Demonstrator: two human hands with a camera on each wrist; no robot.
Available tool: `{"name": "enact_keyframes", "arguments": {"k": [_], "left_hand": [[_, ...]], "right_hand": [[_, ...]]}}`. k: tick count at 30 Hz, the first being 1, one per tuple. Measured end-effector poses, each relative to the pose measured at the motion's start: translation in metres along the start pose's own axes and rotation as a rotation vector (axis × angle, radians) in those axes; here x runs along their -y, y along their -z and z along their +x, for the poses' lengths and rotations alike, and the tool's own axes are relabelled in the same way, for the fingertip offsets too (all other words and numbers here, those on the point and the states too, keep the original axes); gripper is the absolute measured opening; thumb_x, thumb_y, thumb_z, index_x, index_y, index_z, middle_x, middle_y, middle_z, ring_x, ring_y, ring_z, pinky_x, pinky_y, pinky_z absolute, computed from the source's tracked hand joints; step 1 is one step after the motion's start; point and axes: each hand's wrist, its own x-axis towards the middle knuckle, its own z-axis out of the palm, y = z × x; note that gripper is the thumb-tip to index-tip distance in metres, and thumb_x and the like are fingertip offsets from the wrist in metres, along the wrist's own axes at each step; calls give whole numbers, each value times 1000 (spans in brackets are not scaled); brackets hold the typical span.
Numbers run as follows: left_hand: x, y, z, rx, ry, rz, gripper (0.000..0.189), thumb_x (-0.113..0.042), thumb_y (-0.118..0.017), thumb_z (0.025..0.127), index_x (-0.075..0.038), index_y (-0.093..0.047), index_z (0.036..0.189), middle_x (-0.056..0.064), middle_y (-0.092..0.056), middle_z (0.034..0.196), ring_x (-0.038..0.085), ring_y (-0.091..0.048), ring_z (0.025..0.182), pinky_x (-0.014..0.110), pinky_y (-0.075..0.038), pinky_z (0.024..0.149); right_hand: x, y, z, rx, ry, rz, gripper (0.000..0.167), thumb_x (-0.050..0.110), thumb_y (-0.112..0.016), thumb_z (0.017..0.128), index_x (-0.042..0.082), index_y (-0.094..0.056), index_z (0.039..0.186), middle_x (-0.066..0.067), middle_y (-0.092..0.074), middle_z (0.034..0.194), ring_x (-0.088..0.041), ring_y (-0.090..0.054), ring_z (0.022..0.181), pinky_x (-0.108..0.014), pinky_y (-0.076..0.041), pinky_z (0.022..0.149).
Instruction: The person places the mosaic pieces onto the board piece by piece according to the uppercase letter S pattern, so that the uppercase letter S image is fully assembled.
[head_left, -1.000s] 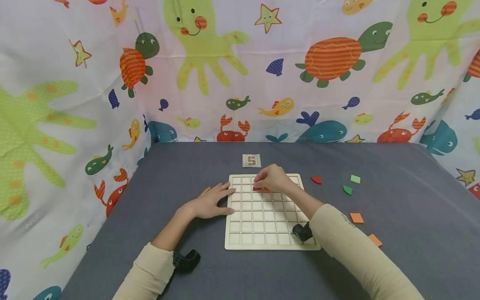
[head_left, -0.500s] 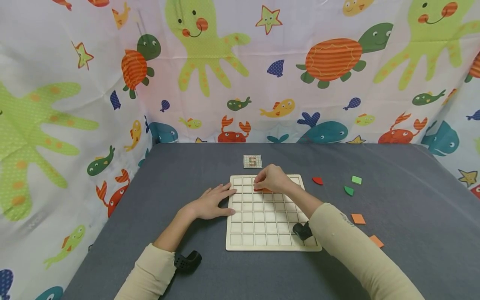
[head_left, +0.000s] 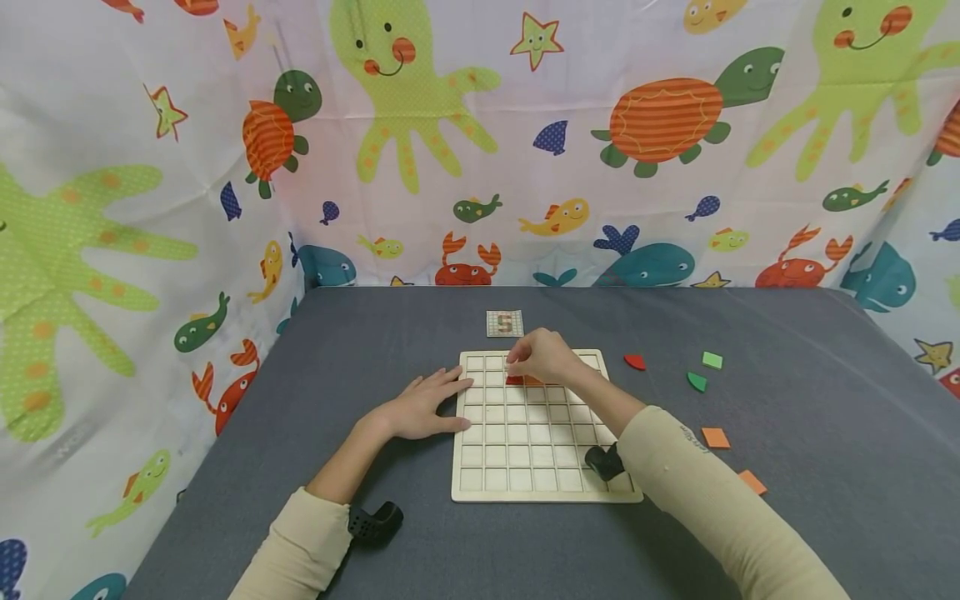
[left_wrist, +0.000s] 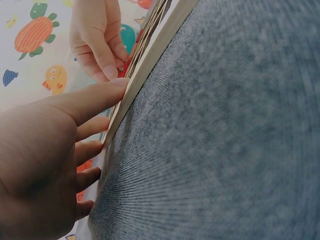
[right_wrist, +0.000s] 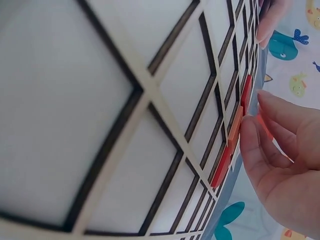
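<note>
A pale wooden grid board [head_left: 495, 457] lies on the grey table. My left hand [head_left: 423, 406] rests at its left edge, fingers spread, thumb and fingertips touching the rim. Over the upper part of the grid is my right hand [head_left: 546, 358], its fingertips just above a red piece [head_left: 514, 381] sitting in a cell. Beside that piece lies an orange piece [head_left: 532, 381]. In the right wrist view a second red piece [right_wrist: 220, 167] continues the row, which my hand covers in the head view. Thumb and index finger stand slightly apart, with nothing visible between them.
A small pattern card [head_left: 505, 323] lies behind the board. To the right are a red quarter-round piece [head_left: 635, 362], a light green piece [head_left: 712, 360], a green quarter-round piece [head_left: 697, 382] and two orange squares [head_left: 716, 438]. A printed curtain [head_left: 420, 233] surrounds the table.
My right fingertips have lifted slightly off the red piece, which now shows more fully in its cell. The left hand keeps its place at the board's edge.
</note>
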Motion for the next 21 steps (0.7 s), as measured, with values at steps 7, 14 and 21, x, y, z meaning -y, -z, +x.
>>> {"name": "enact_keyframes", "arguments": {"k": [7, 14, 21], "left_hand": [[-1, -1, 1, 0, 12, 5, 71, -46, -59, 93, -14, -32, 150, 10, -17, 157, 32, -9, 143, 57, -6, 110], [0, -1, 1, 1, 9, 9, 71, -45, -59, 93, -13, -31, 151, 9, -17, 157, 31, -9, 143, 56, -6, 110], [-1, 0, 0, -1, 2, 6, 71, -44, -59, 93, -13, -32, 150, 10, -17, 157, 32, -9, 143, 56, -6, 110]], "right_hand": [[1, 2, -1, -5, 10, -5, 10, 15, -71, 87, 7, -74, 92, -1, -67, 81, -16, -57, 74, -30, -47, 63], [-3, 15, -5, -1, -3, 104, 18, 20, -65, 92, 5, -72, 99, -9, -69, 92, -23, -65, 77, -33, -49, 61], [-19, 33, -12, 5, -40, 309, 31, 23, -61, 95, 0, -67, 114, -21, -64, 105, -33, -63, 91, -38, -53, 77]]}}
